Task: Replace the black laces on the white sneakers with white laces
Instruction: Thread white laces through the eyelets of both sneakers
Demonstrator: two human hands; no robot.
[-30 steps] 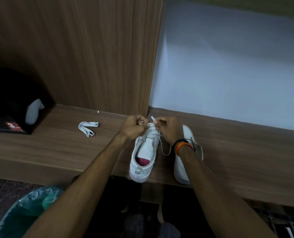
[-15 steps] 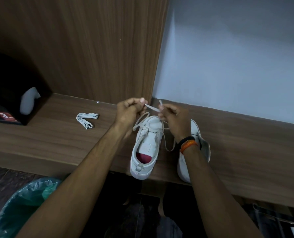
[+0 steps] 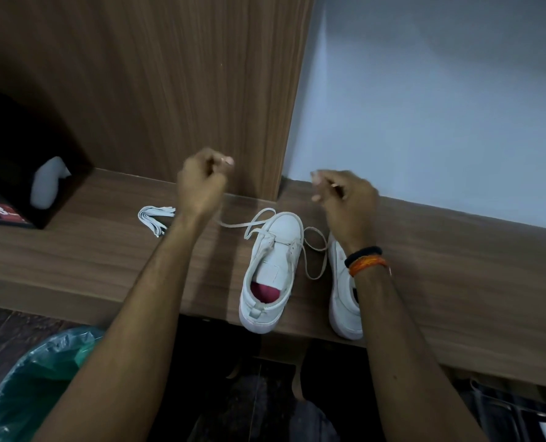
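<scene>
A white sneaker [image 3: 273, 266] with a pink insole lies on the wooden shelf [image 3: 105, 260], toe pointing away. A white lace [image 3: 249, 224] is threaded through its front eyelets, and its two ends run out to both sides. My left hand [image 3: 201, 186] is raised left of the toe and pinches one end. My right hand [image 3: 345, 202] is lifted right of the toe and pinches the other end, which loops down beside the shoe. The second white sneaker [image 3: 341, 291] lies partly hidden under my right wrist. A folded spare white lace [image 3: 156, 218] rests on the shelf to the left.
A black box [image 3: 16, 180] with white paper inside stands at the shelf's left end. A wooden panel [image 3: 169, 90] rises behind the shelf, beside a pale wall [image 3: 440, 106]. A bin with a green liner [image 3: 38, 387] stands on the floor at lower left.
Both hands have moved apart and upward from the sneaker's toe, drawing the white lace ends outward to the left and right. The camera view has tilted slightly.
</scene>
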